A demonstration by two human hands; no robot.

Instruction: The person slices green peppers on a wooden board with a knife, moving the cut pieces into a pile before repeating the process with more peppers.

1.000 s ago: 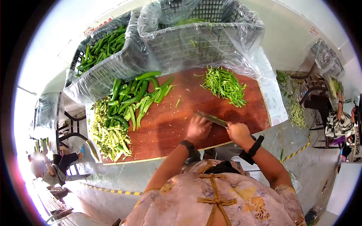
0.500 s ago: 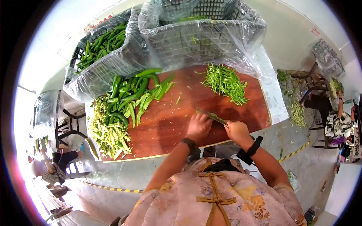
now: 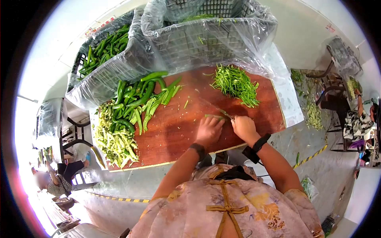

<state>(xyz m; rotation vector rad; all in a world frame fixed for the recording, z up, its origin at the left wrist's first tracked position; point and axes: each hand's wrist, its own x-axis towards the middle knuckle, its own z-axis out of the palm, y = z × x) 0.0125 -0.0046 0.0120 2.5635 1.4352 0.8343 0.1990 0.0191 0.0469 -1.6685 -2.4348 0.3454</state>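
My right hand grips the handle of a knife, whose blade points away over the red-brown cutting board. My left hand presses a green pepper flat on the board just left of the blade. A heap of thin green pepper strips lies at the board's far right. Whole and halved green peppers are piled at the far left, with pale trimmings beside them.
Two plastic-lined grey crates stand behind the board: the left crate holds whole green peppers, the right crate a few strips. Other people sit at the far right and lower left. Scraps litter the floor at the right.
My right hand has swung the knife from lying across the board to pointing away from me, and moved left towards my left hand. A pepper now shows under my left fingers.
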